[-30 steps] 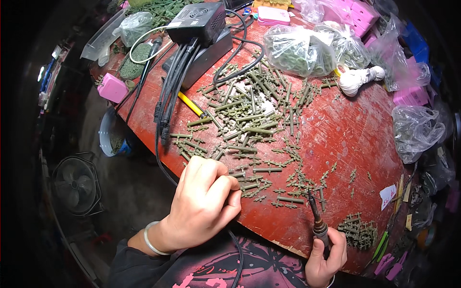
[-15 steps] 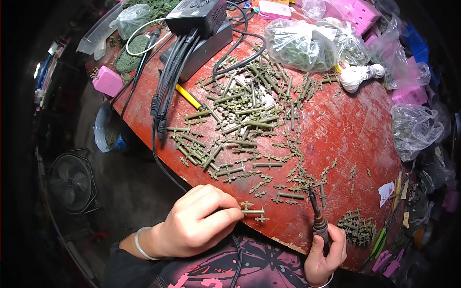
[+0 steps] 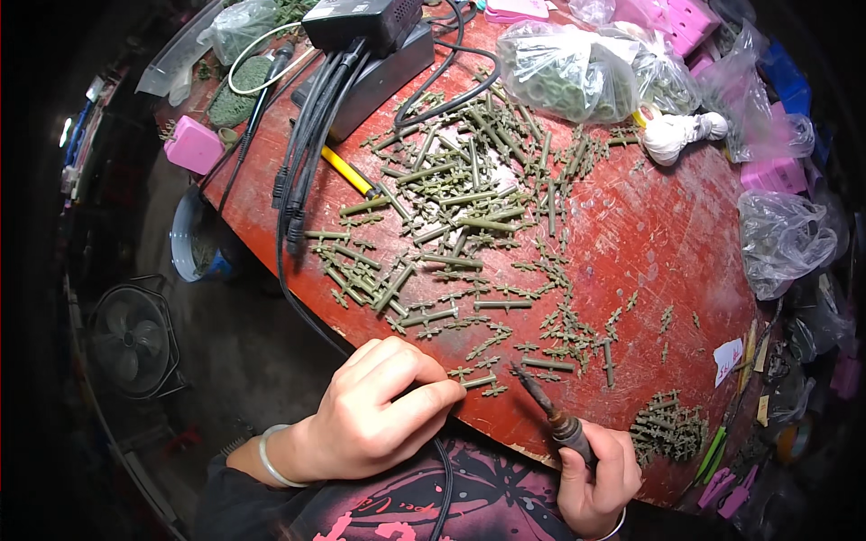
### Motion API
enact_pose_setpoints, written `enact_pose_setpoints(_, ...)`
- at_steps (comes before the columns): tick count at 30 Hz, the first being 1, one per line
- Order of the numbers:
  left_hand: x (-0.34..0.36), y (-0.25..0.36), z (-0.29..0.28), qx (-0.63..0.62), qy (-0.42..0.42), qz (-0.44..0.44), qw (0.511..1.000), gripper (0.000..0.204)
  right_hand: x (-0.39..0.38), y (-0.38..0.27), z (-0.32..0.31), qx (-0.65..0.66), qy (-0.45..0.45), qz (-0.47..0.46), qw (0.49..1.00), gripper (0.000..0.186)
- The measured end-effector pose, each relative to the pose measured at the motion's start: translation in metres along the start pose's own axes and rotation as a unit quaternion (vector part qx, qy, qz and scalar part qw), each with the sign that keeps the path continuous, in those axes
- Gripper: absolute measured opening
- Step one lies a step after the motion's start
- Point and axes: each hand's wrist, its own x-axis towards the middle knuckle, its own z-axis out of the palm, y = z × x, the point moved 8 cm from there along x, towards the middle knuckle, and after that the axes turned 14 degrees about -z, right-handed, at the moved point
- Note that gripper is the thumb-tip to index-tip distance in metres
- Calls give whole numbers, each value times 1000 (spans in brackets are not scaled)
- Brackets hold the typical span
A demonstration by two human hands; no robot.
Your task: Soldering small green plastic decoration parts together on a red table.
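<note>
My left hand (image 3: 374, 410) pinches the end of a small olive-green plastic rod (image 3: 479, 382) at the table's near edge, with little toothed green pieces on either side of it. A soldering iron (image 3: 566, 427) is gripped by its dark handle in my right hand (image 3: 603, 478). Its blackened tip points up and left, a short way right of the held rod and apart from it. Beyond both hands lies a loose heap of green rods and small branched pieces (image 3: 469, 194). A denser pile of small finished-looking parts (image 3: 669, 426) sits right of my right hand.
A black power box (image 3: 361, 22) with thick cables (image 3: 307, 149) stands at the back left, beside a yellow-handled tool (image 3: 349, 171). Clear plastic bags of green parts (image 3: 568, 77) and a white cloth bundle (image 3: 681, 135) are at the back right. A fan (image 3: 133, 341) stands on the floor left.
The soldering iron has swung left and tilted, bringing its tip nearer the held rod. My left hand keeps its pinch, and the rod's far end has tipped upward a little.
</note>
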Motion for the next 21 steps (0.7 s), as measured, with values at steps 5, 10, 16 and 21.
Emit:
enact_pose_setpoints(5, 0, 0, 2, -3, 9, -4, 1000, 31, 1, -2, 0, -19, -14, 1, 1000, 27)
enact_pose_setpoints(10, -2, -4, 0, -10, 23, -12, 1000, 31, 0, -1, 3, -13, -28, 10, 999, 29)
enact_pose_setpoints(16, -2, -5, 0, -11, 28, -17, 999, 32, 0, 0, 5, -10, -40, 10, 999, 29)
enact_pose_setpoints(21, -3, -6, 1, -13, 30, -20, 999, 32, 1, 0, 6, -16, -42, 14, 999, 29)
